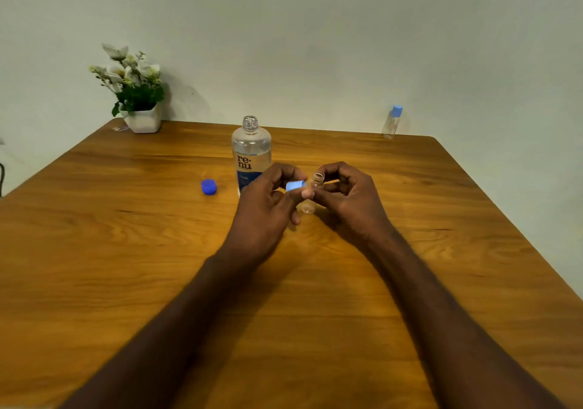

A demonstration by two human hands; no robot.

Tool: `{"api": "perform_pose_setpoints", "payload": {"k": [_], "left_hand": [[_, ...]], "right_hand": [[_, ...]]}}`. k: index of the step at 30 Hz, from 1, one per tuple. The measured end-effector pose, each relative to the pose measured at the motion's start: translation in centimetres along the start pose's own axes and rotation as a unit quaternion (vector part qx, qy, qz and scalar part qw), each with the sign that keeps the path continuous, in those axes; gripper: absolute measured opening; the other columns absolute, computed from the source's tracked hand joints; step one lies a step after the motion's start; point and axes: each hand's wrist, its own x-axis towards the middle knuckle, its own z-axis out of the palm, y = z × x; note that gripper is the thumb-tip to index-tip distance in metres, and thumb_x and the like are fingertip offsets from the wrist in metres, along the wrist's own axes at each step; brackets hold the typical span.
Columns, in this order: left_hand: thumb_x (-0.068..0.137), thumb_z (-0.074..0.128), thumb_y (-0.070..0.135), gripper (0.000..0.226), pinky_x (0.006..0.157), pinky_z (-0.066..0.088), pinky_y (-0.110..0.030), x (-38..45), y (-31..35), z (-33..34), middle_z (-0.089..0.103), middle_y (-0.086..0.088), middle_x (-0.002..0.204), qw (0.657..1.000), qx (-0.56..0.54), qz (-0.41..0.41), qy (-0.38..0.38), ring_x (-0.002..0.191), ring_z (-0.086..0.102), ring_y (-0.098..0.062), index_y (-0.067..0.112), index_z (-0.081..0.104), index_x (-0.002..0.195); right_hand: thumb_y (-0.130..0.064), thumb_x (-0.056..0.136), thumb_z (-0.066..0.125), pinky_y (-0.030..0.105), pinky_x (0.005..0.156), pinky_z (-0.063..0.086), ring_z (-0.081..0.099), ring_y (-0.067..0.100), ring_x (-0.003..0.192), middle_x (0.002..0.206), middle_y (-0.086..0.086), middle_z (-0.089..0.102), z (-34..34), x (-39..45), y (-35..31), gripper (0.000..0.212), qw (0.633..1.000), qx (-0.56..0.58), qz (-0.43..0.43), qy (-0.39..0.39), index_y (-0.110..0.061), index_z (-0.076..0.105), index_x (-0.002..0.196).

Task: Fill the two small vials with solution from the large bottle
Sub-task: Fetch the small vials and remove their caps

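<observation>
The large clear bottle [251,150] with a blue label stands uncapped at the table's middle, just behind my hands. Its dark blue cap [209,187] lies on the table to its left. My right hand [350,198] grips a small clear vial [316,184], tilted, its threaded mouth open and pointing up. My left hand [268,206] pinches the vial's light blue cap [295,185] right beside that mouth, off the vial. A second small vial [392,123] with a blue cap stands upright at the far right edge.
A white pot of flowers [135,93] sits at the far left corner of the wooden table [126,251]. A plain wall rises behind the table. My forearms cross the near half of the tabletop.
</observation>
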Motion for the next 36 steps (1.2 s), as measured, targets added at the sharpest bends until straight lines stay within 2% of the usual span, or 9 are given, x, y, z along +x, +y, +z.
{"api": "perform_pose_setpoints", "payload": {"k": [4, 6, 9, 14, 17, 21, 28, 31, 36], "left_hand": [[0.093, 0.077, 0.029, 0.022, 0.068, 0.053, -0.019, -3.2, -0.6, -4.7, 0.07, 0.009, 0.102, 0.992, 0.122, 0.013, 0.02, 0.082, 0.068, -0.01, 0.026, 0.066, 0.112], [0.098, 0.07, 0.034, 0.024, 0.072, 0.046, -0.023, -3.6, -1.2, -6.6, 0.068, 0.013, 0.108, 0.975, 0.217, 0.018, 0.043, 0.091, 0.06, -0.005, 0.03, 0.067, 0.121], [0.104, 0.063, 0.028, 0.021, 0.076, 0.045, -0.02, -3.1, -2.0, -7.9, 0.068, 0.015, 0.11, 0.979, 0.172, -0.035, 0.106, 0.096, 0.06, 0.004, 0.029, 0.069, 0.124], [0.108, 0.057, 0.023, 0.004, 0.078, 0.05, -0.022, -1.7, -3.2, -8.1, 0.077, 0.003, 0.108, 0.981, 0.072, -0.101, 0.15, 0.092, 0.07, -0.001, 0.022, 0.06, 0.111], [0.109, 0.057, 0.024, 0.01, 0.062, 0.047, -0.025, -1.6, -3.4, -7.6, 0.077, 0.003, 0.099, 0.974, 0.123, -0.108, 0.159, 0.065, 0.061, 0.002, 0.015, 0.056, 0.109], [0.095, 0.077, 0.018, 0.015, 0.071, 0.049, -0.011, -2.1, -3.3, -7.4, 0.071, 0.009, 0.088, 0.962, 0.179, -0.105, 0.177, 0.077, 0.064, 0.007, 0.01, 0.065, 0.093], [0.091, 0.082, 0.025, 0.016, 0.082, 0.04, -0.025, -2.8, -3.0, -7.4, 0.058, 0.006, 0.105, 0.936, 0.288, -0.094, 0.179, 0.097, 0.054, -0.007, 0.02, 0.066, 0.09], [0.09, 0.081, 0.022, 0.022, 0.077, 0.047, -0.032, -2.9, -3.1, -7.7, 0.063, 0.001, 0.103, 0.939, 0.269, -0.093, 0.191, 0.093, 0.059, -0.016, 0.018, 0.061, 0.098], [0.09, 0.075, 0.019, 0.027, 0.083, 0.059, -0.049, -2.8, -3.3, -7.7, 0.064, -0.002, 0.107, 0.936, 0.274, -0.115, 0.188, 0.094, 0.064, -0.021, 0.02, 0.058, 0.111]], "right_hand": [[-0.022, 0.085, 0.086, 0.024, 0.075, 0.059, 0.07, 0.009, 0.098, 0.108, -0.009, 0.073, 0.9, -0.5, -0.4, 0.03, 0.992, -0.119, -0.025, 0.019, -0.025, 0.071, 0.11], [-0.027, 0.086, 0.085, 0.023, 0.076, 0.059, 0.069, 0.008, 0.1, 0.113, -0.01, 0.071, 1.3, -0.6, -0.5, 0.035, 0.987, -0.155, -0.034, 0.027, -0.026, 0.069, 0.118], [-0.03, 0.089, 0.083, 0.026, 0.08, 0.06, 0.068, 0.007, 0.102, 0.117, -0.009, 0.069, 1.6, -0.7, -0.4, 0.039, 0.978, -0.198, -0.048, 0.039, -0.027, 0.067, 0.124], [-0.031, 0.09, 0.082, 0.026, 0.08, 0.058, 0.067, 0.007, 0.102, 0.121, -0.008, 0.069, 1.8, -0.5, -0.2, 0.049, 0.966, -0.25, -0.056, 0.037, -0.026, 0.063, 0.134], [-0.03, 0.088, 0.084, 0.024, 0.079, 0.058, 0.066, 0.003, 0.099, 0.118, -0.008, 0.069, 1.7, -0.5, 0.0, 0.052, 0.962, -0.265, -0.054, 0.034, -0.025, 0.063, 0.134], [-0.029, 0.085, 0.086, 0.023, 0.077, 0.056, 0.067, 0.004, 0.097, 0.114, -0.007, 0.071, 1.6, -0.3, 0.1, 0.054, 0.96, -0.276, -0.048, 0.032, -0.023, 0.064, 0.134], [-0.031, 0.085, 0.085, 0.029, 0.082, 0.058, 0.066, 0.009, 0.099, 0.114, -0.005, 0.069, 1.6, -0.4, 0.1, 0.056, 0.955, -0.292, -0.042, 0.002, -0.023, 0.062, 0.135], [-0.03, 0.086, 0.085, 0.024, 0.076, 0.053, 0.065, 0.01, 0.098, 0.111, -0.005, 0.069, 1.5, -0.4, 0.2, 0.056, 0.953, -0.3, -0.035, -0.006, -0.022, 0.061, 0.136], [-0.03, 0.086, 0.085, 0.026, 0.077, 0.054, 0.066, 0.012, 0.097, 0.109, -0.003, 0.069, 1.4, -0.3, 0.4, 0.058, 0.953, -0.302, -0.017, -0.013, -0.019, 0.061, 0.137]]}}
